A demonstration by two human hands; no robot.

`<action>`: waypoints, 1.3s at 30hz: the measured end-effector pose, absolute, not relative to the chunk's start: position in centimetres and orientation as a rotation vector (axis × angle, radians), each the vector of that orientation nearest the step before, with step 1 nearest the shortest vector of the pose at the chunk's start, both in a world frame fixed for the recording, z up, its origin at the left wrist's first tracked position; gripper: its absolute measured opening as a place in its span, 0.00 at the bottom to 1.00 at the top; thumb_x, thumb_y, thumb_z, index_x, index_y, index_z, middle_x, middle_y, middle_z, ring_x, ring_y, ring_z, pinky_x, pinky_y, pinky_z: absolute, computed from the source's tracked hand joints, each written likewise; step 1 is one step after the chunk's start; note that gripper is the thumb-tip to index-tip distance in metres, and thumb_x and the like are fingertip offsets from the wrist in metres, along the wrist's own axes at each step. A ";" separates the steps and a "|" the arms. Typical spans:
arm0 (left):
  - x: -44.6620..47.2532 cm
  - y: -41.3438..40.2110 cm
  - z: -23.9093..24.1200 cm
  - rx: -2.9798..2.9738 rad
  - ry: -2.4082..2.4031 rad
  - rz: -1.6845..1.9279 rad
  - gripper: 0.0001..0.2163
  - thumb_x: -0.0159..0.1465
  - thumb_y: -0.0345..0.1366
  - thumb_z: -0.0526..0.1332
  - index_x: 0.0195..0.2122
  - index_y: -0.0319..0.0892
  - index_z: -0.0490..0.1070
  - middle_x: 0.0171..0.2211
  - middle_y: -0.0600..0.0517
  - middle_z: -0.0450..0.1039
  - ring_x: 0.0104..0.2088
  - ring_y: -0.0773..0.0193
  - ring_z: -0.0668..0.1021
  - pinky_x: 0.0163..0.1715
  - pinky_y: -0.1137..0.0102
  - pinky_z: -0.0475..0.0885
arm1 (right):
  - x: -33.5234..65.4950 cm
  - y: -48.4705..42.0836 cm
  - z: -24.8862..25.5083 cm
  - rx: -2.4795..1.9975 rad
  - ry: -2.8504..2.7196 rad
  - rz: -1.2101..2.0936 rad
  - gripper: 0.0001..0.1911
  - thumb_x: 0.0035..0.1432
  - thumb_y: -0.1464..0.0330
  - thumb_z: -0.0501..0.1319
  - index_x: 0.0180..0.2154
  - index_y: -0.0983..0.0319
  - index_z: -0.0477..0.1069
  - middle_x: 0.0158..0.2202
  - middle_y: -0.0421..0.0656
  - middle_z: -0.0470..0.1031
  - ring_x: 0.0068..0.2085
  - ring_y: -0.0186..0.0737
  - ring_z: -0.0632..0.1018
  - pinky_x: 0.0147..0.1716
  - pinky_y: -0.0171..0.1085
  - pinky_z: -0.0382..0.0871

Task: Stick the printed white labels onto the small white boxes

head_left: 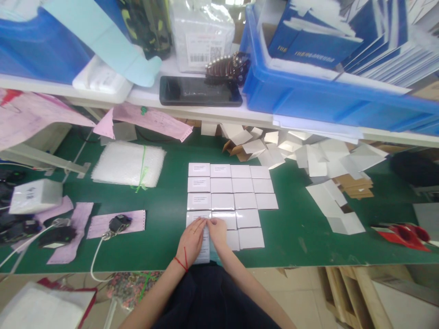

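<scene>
Two hands are working on white packets at the tabletop's near edge.
The left hand point(190, 240) and right hand point(217, 230) are lying flat, fingers together, pressing the white packet point(205, 249) at 6 o'clock of the packet grid point(240, 192) on the green tabletop point(164, 214).

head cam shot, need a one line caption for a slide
Both hands press a white packet into a grid of packets on a green table.

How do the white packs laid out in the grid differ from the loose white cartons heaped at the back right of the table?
The grid packs lie flat in neat rows, edges touching; the loose cartons are scattered at all angles, some overlapping. The grid packs' left column carries printed labels; the cartons look blank, some showing brown insides. Both hands, left hand and right hand, rest on the grid packs; nothing touches the cartons. Both are white and sit on the green table.
</scene>
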State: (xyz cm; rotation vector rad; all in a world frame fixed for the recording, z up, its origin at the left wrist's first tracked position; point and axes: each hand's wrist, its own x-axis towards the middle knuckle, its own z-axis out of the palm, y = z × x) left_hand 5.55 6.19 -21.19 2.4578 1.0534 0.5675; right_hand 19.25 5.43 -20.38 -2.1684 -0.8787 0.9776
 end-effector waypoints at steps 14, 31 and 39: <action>5.5 6.5 -21.3 2.473 1.048 0.534 0.19 0.67 0.25 0.50 0.58 0.36 0.67 0.57 0.42 0.72 0.60 0.57 0.72 0.59 0.58 0.73 | 19.2 5.6 -20.5 -2.256 -0.917 1.049 0.17 0.57 0.66 0.56 0.20 0.64 0.73 0.23 0.46 0.77 0.24 0.36 0.70 0.28 0.36 0.55; 4.4 7.0 -22.1 2.494 1.133 0.362 0.23 0.62 0.21 0.50 0.58 0.34 0.68 0.58 0.40 0.71 0.60 0.55 0.72 0.61 0.53 0.68 | 19.7 5.1 -20.1 -2.205 -0.963 1.047 0.21 0.55 0.57 0.56 0.16 0.62 0.69 0.20 0.46 0.75 0.24 0.41 0.70 0.28 0.38 0.56; 3.4 6.2 -21.1 2.464 1.269 0.261 0.22 0.64 0.24 0.50 0.58 0.32 0.67 0.59 0.41 0.71 0.61 0.55 0.71 0.64 0.55 0.64 | 19.8 2.6 -20.9 -1.810 -0.598 1.442 0.19 0.45 0.54 0.65 0.27 0.64 0.76 0.27 0.47 0.79 0.31 0.45 0.75 0.33 0.39 0.66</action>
